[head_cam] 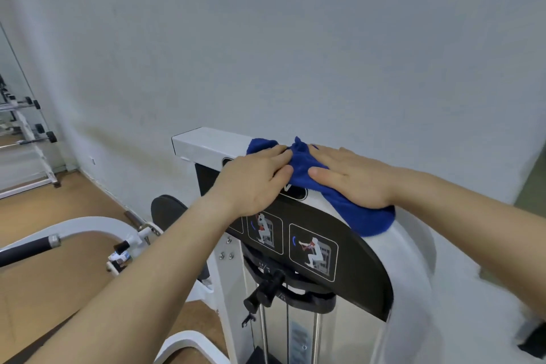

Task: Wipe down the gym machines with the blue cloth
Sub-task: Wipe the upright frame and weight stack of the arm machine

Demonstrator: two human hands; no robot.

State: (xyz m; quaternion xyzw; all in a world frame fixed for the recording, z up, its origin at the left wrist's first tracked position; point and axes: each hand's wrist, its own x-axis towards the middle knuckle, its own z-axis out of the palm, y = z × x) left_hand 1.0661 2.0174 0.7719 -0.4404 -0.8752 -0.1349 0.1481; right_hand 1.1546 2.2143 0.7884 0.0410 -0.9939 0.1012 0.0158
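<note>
Wall [295, 38] backs gym machine [201, 142]; left hand [254, 183], right hand [351, 177] press blue cloth [375, 219]

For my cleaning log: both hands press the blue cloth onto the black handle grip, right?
No. The head view shows the left hand and right hand pressing the blue cloth onto the machine's white top cover, not the black handle grip.

The light is even, cool and fairly bright, with no hard shadows; the wall [295, 38] reads as a flat bluish grey. Soft glare sits on the white top of the machine [201, 142]. The wide lens bends straight lines near the left edge, and the lower right corner smears into blur, while the centre stays sharp.
</note>
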